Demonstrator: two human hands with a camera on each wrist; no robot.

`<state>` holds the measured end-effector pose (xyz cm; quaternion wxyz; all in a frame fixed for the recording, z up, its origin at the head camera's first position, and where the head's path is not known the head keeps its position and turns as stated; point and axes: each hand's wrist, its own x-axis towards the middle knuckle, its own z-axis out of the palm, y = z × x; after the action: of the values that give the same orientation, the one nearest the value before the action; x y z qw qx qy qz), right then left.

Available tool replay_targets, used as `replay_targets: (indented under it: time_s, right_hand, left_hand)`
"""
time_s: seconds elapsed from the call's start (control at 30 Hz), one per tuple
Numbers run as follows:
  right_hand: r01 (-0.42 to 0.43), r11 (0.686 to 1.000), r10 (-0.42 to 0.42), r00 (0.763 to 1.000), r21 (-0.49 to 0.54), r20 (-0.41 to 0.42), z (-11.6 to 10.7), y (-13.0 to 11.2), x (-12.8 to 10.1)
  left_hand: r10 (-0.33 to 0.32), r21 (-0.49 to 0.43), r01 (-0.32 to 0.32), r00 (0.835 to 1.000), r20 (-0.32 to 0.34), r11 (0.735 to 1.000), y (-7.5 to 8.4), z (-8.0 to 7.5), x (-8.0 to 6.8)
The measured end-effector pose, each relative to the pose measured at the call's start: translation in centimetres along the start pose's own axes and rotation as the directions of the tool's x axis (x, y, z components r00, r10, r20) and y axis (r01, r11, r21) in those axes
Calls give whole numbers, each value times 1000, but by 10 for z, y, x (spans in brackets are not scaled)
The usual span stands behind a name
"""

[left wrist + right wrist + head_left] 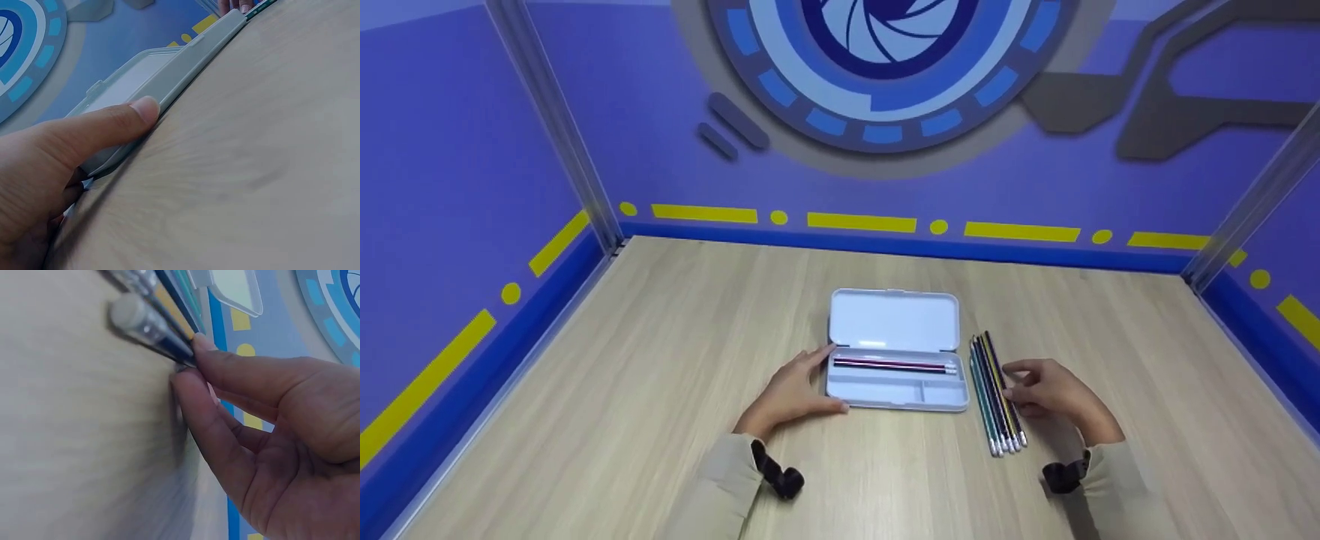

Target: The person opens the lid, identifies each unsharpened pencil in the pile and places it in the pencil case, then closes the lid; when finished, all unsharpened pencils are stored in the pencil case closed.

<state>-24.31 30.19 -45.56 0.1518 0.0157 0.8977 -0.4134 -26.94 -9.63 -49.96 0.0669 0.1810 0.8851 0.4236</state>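
Observation:
An open white pencil case [874,390] lies on the table, its lid tilted back. Dark red and black pencils [892,365] lie in its long rear compartment. My left hand [789,391] holds the case's left end, with the thumb [147,110] along the front wall and the other fingers at the left side near the hinge. Right of the case, several pencils [988,397] lie side by side, silver and white eraser ends toward me. My right hand [1054,391] pinches the rightmost dark pencil [163,337] of this row between thumb and fingertips.
The case's front compartment [877,389] has a small divided section at its right. A light wooden table [675,322] runs back to a blue and purple wall [855,195], with side panels left and right. Black wrist cameras [787,482] sit on both sleeves.

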Motion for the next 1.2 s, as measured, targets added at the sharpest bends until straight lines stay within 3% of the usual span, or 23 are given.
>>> replay_targets:
  time_s: [0.17,0.43,0.8,1.2]
  right_hand:
    - [-8,999,7,1000,-46,-26,-1,-6,-5]
    - [-22,989,11,997,-146,-70,-2,-16,-4]
    - [-54,994,52,998,-95,-23,0,-12,-1]
    - [28,996,-24,998,-81,50,-6,-13,1]
  left_hand:
    - [26,4,-26,1000,1,1000,0,1,3]
    - [14,0,-14,1000,7,1000,4,2,6]
    - [1,-4,-1,1000,3,1000,-1,2,0]
    - [17,-3,-17,1000,5,1000,-3,0,0]
